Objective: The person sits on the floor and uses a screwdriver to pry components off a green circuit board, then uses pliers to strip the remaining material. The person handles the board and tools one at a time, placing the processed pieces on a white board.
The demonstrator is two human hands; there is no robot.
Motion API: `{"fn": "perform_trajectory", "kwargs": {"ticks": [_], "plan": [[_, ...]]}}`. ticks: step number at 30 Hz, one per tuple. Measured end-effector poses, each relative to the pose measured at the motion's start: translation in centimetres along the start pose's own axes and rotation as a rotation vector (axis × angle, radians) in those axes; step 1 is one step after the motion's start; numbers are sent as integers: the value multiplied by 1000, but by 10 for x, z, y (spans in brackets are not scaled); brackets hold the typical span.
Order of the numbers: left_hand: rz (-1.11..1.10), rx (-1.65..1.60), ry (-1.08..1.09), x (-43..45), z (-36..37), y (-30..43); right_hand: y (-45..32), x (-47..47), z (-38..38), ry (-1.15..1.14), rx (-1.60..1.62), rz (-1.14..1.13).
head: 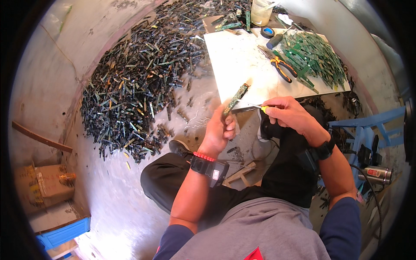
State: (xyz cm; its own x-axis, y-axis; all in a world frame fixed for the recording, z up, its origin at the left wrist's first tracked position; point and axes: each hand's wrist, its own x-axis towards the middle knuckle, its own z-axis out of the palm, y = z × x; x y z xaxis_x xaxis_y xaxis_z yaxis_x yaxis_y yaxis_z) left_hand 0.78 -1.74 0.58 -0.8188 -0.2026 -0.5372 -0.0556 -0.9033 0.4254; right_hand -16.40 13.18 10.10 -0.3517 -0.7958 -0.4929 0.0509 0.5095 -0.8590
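Note:
My left hand [221,128] is closed round the lower end of a narrow green circuit board strip [236,98], which tilts up to the right over the near edge of a white board [234,61]. My right hand [286,113] grips a small screwdriver by its yellow handle [265,109]. The thin metal shaft points left, its tip at or close to the strip; whether they touch I cannot tell. Pliers with black and orange handles [284,69] lie on the white board, beside a heap of green circuit board strips [312,58] and a dark-handled tool [275,41].
A large pile of dark strips [139,78] covers the floor at the left. A tape roll [267,32] and a plastic cup of liquid [261,13] stand at the back. Blue frame [360,123] and metal container [375,175] are at the right, cardboard boxes [53,182] at the left.

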Motion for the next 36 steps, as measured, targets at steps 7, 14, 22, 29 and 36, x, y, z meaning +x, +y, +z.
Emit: {"fn": "perform_trajectory", "kwargs": {"ticks": [7,14,22,29,36], "plan": [[40,-35,54,-3,-1,0,1,1,1,10,7,9],[186,16,106,-12,-16,5,-6,0,3,40,-100,-16],[216,145,167,-7,-20,-2,-17,-3,10,69,-150,-28],[200,140,144,-12,-6,3,-17,-4,15,89,-212,-98],[242,293,114,-14,-9,-2,-9,-2,16,99,-214,-136]]}}
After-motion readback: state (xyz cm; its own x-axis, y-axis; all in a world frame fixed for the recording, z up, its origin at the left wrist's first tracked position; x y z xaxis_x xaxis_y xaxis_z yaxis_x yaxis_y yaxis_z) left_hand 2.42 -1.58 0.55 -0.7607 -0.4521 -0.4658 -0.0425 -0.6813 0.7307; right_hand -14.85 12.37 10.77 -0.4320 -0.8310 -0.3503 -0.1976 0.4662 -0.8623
